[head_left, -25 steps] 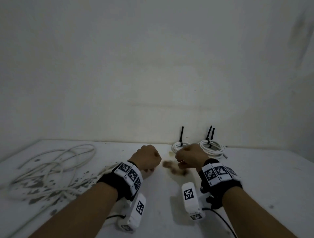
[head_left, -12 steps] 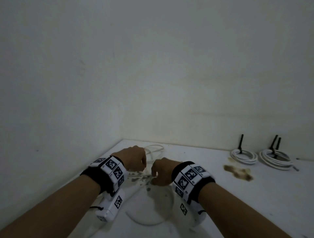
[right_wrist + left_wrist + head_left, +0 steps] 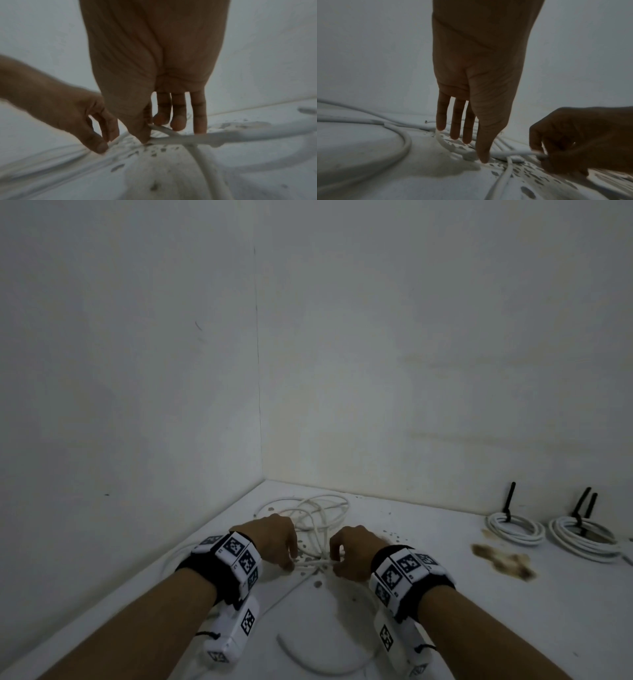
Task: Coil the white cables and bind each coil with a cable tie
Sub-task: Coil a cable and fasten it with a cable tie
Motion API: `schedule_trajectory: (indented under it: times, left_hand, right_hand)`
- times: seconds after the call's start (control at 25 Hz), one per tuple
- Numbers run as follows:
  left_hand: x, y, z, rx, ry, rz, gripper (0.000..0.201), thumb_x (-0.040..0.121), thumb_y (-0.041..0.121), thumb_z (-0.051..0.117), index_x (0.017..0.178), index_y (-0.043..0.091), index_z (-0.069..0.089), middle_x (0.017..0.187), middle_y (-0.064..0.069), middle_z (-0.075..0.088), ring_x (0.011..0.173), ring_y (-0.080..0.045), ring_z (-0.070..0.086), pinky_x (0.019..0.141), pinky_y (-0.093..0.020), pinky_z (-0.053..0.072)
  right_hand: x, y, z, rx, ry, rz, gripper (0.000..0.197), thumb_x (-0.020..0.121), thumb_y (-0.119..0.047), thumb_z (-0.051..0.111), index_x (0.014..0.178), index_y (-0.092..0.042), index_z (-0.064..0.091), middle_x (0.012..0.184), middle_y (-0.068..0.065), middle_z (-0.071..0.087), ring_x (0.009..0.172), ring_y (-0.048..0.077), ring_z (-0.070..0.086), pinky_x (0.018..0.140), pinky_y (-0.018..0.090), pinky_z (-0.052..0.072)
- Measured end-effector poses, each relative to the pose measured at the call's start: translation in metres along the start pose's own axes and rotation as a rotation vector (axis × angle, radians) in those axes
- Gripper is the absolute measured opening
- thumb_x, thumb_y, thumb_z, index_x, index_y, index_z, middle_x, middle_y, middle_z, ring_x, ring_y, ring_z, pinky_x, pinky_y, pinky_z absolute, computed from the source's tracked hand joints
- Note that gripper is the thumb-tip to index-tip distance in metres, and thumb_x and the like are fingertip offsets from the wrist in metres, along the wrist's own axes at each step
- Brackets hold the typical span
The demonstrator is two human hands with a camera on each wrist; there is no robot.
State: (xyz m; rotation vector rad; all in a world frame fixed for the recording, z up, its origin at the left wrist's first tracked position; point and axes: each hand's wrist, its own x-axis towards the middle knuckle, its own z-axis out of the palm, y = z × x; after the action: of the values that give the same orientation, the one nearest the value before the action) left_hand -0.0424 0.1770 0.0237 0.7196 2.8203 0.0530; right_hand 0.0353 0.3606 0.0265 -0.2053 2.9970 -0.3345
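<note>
A loose white cable [image 3: 318, 508] lies tangled on the white table [image 3: 513, 611] near the wall corner. My left hand [image 3: 289, 563] reaches down onto it with straight fingers; the thumb tip touches a strand [image 3: 471, 154] without gripping it. My right hand [image 3: 334, 563] pinches a thin strand [image 3: 164, 129] between thumb and forefinger just above the table, also plain in the left wrist view, where the right hand [image 3: 541, 155] holds it. Two bound coils [image 3: 515, 529] [image 3: 582, 537] with upright black cable ties [image 3: 508, 501] lie at the back right.
Walls meet in a corner [image 3: 262, 479] just behind the tangle. A brown stain [image 3: 503, 559] marks the table between the hands and the bound coils. One cable arc [image 3: 329, 669] curves along the table below my wrists. Dark flecks dot the surface around the strands.
The view swung left from the bound coils to the loose cable in the corner. Both hands moved onto the tangle, and the right hand pinched a strand.
</note>
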Motion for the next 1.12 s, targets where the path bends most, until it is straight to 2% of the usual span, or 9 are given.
schedule_trajectory:
  times: [0.16,0.32,0.48,0.56,0.72,0.8,0.92,1.04,1.12]
  left_hand:
    - [0.002,0.001,-0.002,-0.045,0.149,0.045,0.014,0.084,0.030,0.064,0.085,0.016,0.068,0.095,-0.002,0.068,0.086,-0.018,0.063,0.075,-0.028,0.053]
    - [0.008,0.015,-0.009,-0.386,0.409,0.062,0.031,0.095,0.042,0.056,0.100,0.013,0.066,0.099,0.001,0.057,0.098,-0.019,0.059,0.074,-0.024,0.043]
    - [0.000,0.045,-0.041,-1.185,0.327,-0.139,0.061,0.086,0.071,0.052,0.098,0.013,0.066,0.109,0.002,0.069,0.105,-0.019,0.059,0.087,-0.033,0.045]
    - [-0.010,0.054,-0.052,-1.352,0.286,-0.203,0.068,0.075,0.078,0.058,0.099,0.015,0.062,0.104,0.003,0.071,0.102,-0.017,0.062,0.090,-0.040,0.045]
    - [-0.010,0.075,-0.067,-1.459,0.391,-0.251,0.059,0.070,0.065,0.073,0.096,0.014,0.061,0.091,-0.001,0.056,0.085,-0.020,0.058,0.073,-0.035,0.048]
    - [-0.007,0.090,-0.077,-1.352,0.557,-0.169,0.037,0.076,0.048,0.075,0.082,0.014,0.061,0.083,-0.002,0.053,0.079,-0.020,0.051,0.066,-0.029,0.045]
    - [-0.008,0.123,-0.089,-1.013,0.666,0.124,0.015,0.081,0.024,0.072,0.073,0.015,0.064,0.069,0.001,0.058,0.069,-0.016,0.053,0.060,-0.024,0.040]
    - [-0.011,0.147,-0.092,-1.004,0.710,0.287,0.011,0.082,0.017,0.073,0.077,0.015,0.064,0.066,0.003,0.061,0.062,-0.013,0.053,0.059,-0.025,0.044]
    - [-0.009,0.146,-0.089,-1.129,0.737,0.247,0.017,0.084,0.025,0.074,0.080,0.012,0.064,0.067,0.000,0.064,0.061,-0.014,0.058,0.067,-0.033,0.054]
  right_hand:
    - [-0.029,0.018,-0.049,0.455,0.232,0.005,0.012,0.094,-0.021,0.065,0.090,-0.010,0.062,0.081,0.009,0.062,0.067,0.022,0.059,0.059,0.032,0.053]
    - [-0.060,0.031,-0.119,0.825,0.549,0.010,0.011,0.094,-0.006,0.060,0.084,-0.004,0.056,0.070,0.015,0.056,0.052,0.023,0.055,0.045,0.030,0.045]
    - [-0.082,0.060,-0.145,0.821,0.662,0.097,0.010,0.096,-0.012,0.058,0.088,-0.011,0.054,0.077,0.009,0.069,0.073,0.021,0.063,0.068,0.031,0.047]
    - [-0.087,0.076,-0.142,0.822,0.682,0.150,0.011,0.098,-0.015,0.056,0.089,-0.012,0.050,0.085,0.009,0.074,0.082,0.020,0.061,0.072,0.032,0.046]
    - [-0.090,0.097,-0.128,0.563,0.572,0.304,0.006,0.097,-0.016,0.052,0.097,-0.011,0.049,0.099,0.011,0.071,0.088,0.026,0.059,0.065,0.029,0.042]
    - [-0.092,0.099,-0.121,0.266,0.451,0.312,0.029,0.095,-0.021,0.057,0.121,-0.014,0.047,0.116,0.013,0.061,0.103,0.030,0.057,0.075,0.031,0.045]
    - [-0.094,0.076,-0.117,0.164,0.456,0.039,0.068,0.091,-0.028,0.066,0.147,-0.029,0.026,0.128,0.010,0.050,0.120,0.024,0.048,0.099,0.037,0.043]
    - [-0.092,0.048,-0.127,0.232,0.539,-0.132,0.034,0.096,-0.032,0.061,0.128,-0.023,0.053,0.089,-0.008,0.053,0.079,0.002,0.052,0.069,0.017,0.040]
    - [-0.090,0.043,-0.137,0.386,0.658,-0.148,0.019,0.098,-0.035,0.059,0.099,-0.017,0.064,0.067,-0.012,0.046,0.056,0.001,0.042,0.054,0.017,0.033]
